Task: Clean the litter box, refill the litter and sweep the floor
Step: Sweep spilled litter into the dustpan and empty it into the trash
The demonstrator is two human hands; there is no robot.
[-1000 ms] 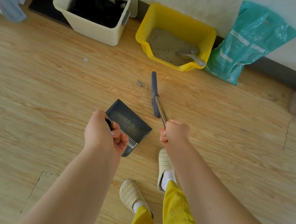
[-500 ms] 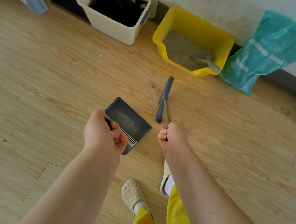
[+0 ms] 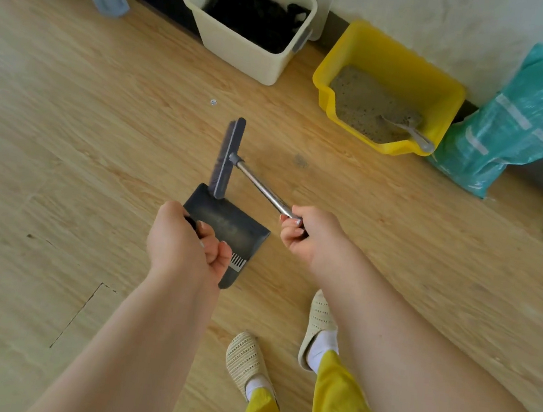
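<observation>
Left hand (image 3: 185, 246): fist curled round the dark handle of the dustpan, at centre frame.
Dustpan (image 3: 226, 224): dark grey, flat on the wooden floor (image 3: 64, 144), its open lip towards the upper left, comb teeth showing beside the left thumb.
Right hand (image 3: 307, 235): fingers wrapped round the metal shaft of the broom, just right of the dustpan.
Broom (image 3: 227, 158): dark head standing almost vertical in the frame, its lower end at the dustpan's lip; the silver shaft slants down and right into the right hand.
Spilled litter (image 3: 300, 160): small grey patch on the floor, right of the broom head, apart from it.
Litter box (image 3: 396, 59): yellow tub in the upper right against the wall, holding grey litter.
Scoop (image 3: 408, 128): grey, lying in the litter, its handle resting over the tub's near right rim.
Litter bag (image 3: 529, 122): teal plastic, leaning on the wall just right of the litter box.
Cream bin (image 3: 245, 53): top centre, left of the litter box, with a black liner inside.
Speck (image 3: 212, 102): tiny pale bit on the floor below the cream bin.
Feet: pale slippers (image 3: 243, 357) and yellow trousers at lower centre.
</observation>
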